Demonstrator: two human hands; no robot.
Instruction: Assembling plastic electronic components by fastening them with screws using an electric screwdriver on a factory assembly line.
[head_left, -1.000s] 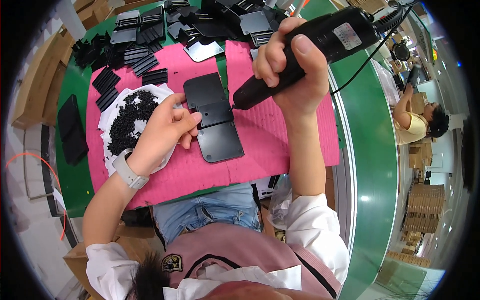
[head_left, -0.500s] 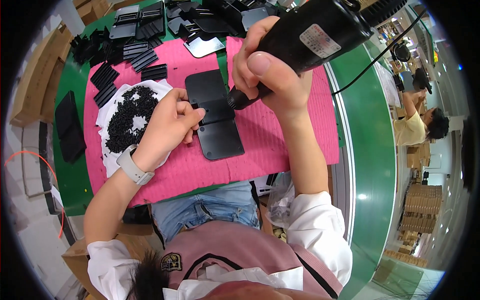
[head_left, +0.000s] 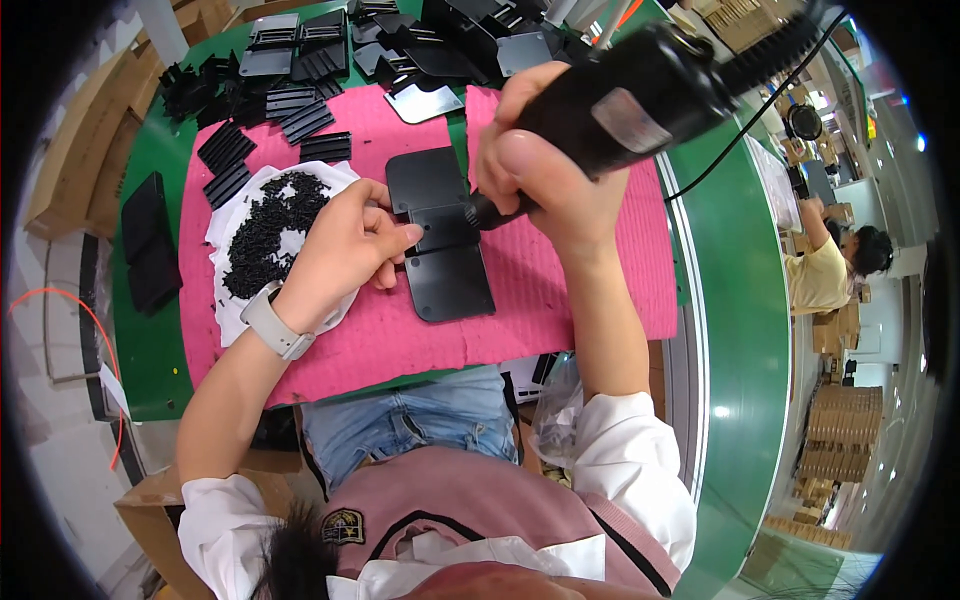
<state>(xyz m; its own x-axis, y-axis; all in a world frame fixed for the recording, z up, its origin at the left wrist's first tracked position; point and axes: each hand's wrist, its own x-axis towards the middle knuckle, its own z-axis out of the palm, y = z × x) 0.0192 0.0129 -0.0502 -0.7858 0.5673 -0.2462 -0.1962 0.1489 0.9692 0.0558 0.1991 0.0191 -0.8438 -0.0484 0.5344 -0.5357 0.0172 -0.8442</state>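
My right hand point(head_left: 550, 175) is wrapped round a black electric screwdriver point(head_left: 575, 115), blurred by motion. Its tip end point(head_left: 484, 212) points left, at the right edge of a black two-panel plastic plate point(head_left: 450, 285) lying before me. The plate has a narrower middle section between its panels. My left hand point(head_left: 350, 240) reaches in from the left, thumb and fingers pinched over the plate's left edge at that middle section. What lies between those fingertips is hidden. Beside this hand, a white cloth point(head_left: 232, 210) holds a heap of small black screws point(head_left: 262, 245).
Pink padding point(head_left: 560, 320) covers part of the green table point(head_left: 155, 385). Ribbed black pieces point(head_left: 308, 120) lie beyond the screws, and black plates and brackets point(head_left: 440, 55) pile up at the back. Another black plate point(head_left: 150, 240) lies far left. A cable point(head_left: 735, 140) hangs right; a person point(head_left: 825, 265) works beyond.
The whole view has shifted slightly. The screwdriver's body has tilted and moved a little, with its tip end closer to the plate's middle. My left hand keeps its pinch at the plate's edge.
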